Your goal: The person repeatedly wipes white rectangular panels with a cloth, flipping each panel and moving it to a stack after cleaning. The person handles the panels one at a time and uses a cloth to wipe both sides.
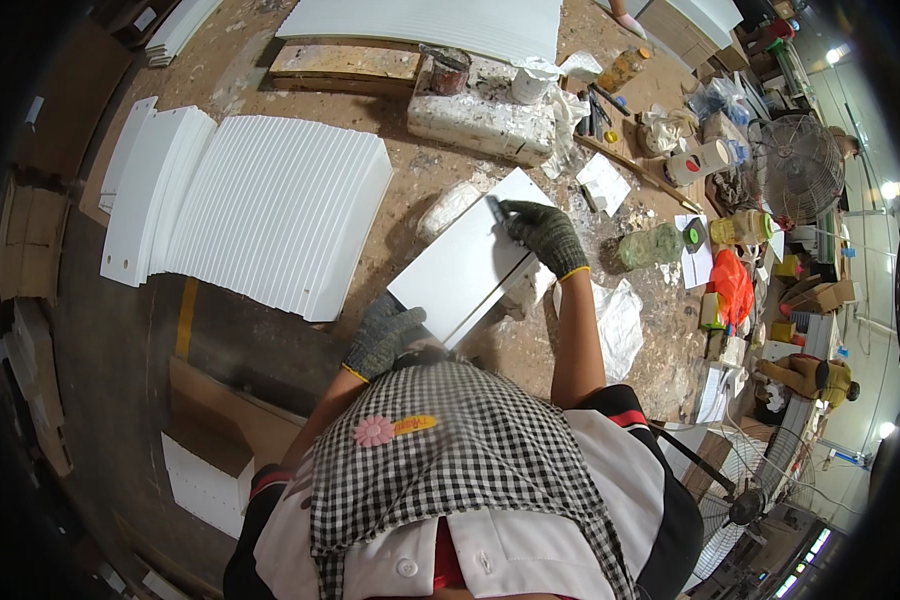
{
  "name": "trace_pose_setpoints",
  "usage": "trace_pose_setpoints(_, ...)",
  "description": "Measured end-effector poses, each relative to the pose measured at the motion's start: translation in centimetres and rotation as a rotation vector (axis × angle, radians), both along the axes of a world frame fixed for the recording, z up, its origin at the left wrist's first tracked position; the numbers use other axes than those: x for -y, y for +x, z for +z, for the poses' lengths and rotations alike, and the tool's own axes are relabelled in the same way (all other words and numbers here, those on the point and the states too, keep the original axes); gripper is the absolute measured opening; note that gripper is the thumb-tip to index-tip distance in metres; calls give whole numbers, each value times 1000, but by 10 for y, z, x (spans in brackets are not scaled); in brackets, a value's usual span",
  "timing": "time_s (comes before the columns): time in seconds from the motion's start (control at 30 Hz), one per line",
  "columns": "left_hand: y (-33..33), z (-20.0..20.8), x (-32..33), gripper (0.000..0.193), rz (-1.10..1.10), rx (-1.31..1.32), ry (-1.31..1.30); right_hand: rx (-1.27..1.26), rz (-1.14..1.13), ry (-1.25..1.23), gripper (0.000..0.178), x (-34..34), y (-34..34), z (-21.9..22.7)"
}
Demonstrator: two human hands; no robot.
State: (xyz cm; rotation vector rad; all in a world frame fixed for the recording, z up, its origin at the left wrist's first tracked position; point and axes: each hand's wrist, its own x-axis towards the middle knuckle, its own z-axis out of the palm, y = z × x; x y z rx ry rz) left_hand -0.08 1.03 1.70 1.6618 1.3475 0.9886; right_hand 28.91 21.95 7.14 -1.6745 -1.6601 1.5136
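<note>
A white rectangular board (460, 260) with a dark groove along one long side lies tilted in front of me. My left hand (385, 335), in a dark grey knit glove, is closed on the board's near left corner. My right hand (545, 235), gloved the same way, is closed over the far part of the board. Its fingers pinch a small flat grey tool (495, 208) that touches the white face. The tool's exact kind is too small to tell. A crumpled white bundle (455, 208) sits just beyond the board.
Stacked white boards (280, 205) lie at the left. A paint-stained white block (480, 115) carries a dark red cup (448, 75). Right of my right hand are a green-capped plastic bottle (655, 245), a white sheet (618, 325) and a red bag (733, 288). A fan (795, 170) stands farther right.
</note>
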Motion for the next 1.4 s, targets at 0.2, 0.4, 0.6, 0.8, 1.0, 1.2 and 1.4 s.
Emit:
trace_pose_setpoints(0.2, 3, 1, 4, 37, 70, 168, -267, 9, -15, 63, 36, 8, -2, -1)
trace_pose_setpoints(0.4, 3, 3, 2, 38, 90, 247, -266, 68, -22, 25, 36, 5, -1, -4)
trace_pose_setpoints(0.6, 4, 17, -2, 38, 112, 421, -464, 75, 192, 106, 43, 12, -7, -3)
trace_pose_setpoints(0.8, 11, 23, -2, 32, 239, 632, -684, 123, -82, 390, 31, -76, -1, -4)
trace_pose_setpoints(1.0, -6, -6, 10, 24, 4, -4, -92, 421, -40, 533, 39, -182, 14, -42)
trace_pose_setpoints(1.2, -10, -17, 21, 23, -94, -11, -251, 219, -182, 836, 31, -113, 45, -8)
trace_pose_setpoints(1.4, -14, 3, 6, 22, -50, 566, -658, 904, -412, 617, 27, 81, 120, 5)
